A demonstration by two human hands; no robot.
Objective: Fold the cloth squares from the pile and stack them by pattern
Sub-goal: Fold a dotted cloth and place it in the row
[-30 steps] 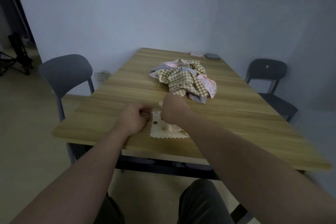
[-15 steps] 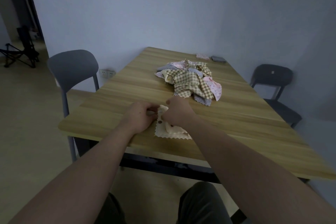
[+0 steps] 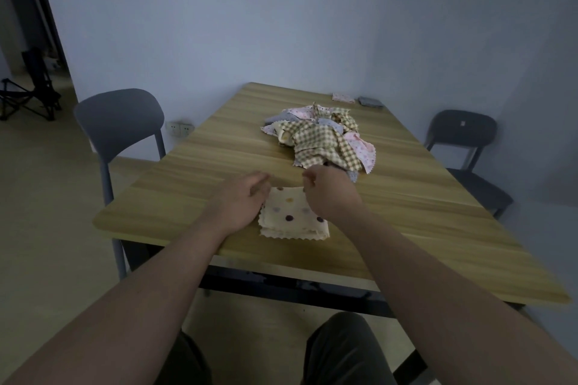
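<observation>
Right hand point(image 3: 331, 194) hides dotted cloth's point(image 3: 292, 212) far corner (right side).

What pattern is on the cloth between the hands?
The cloth is cream with coloured polka dots; head view.

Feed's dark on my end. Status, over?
Hands: left hand and right hand pinch dotted cloth at far corners. Cloth folded, flat near table edge. Pile beyond, nothing blocking.

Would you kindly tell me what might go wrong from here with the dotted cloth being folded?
The dotted cloth lies near the front edge of the table, so a pull from the left hand or right hand might slide it off. The pile sits just beyond the right hand, which could snag a checked cloth. The folded layers look slightly offset at the front, so the fold may end uneven.
</observation>
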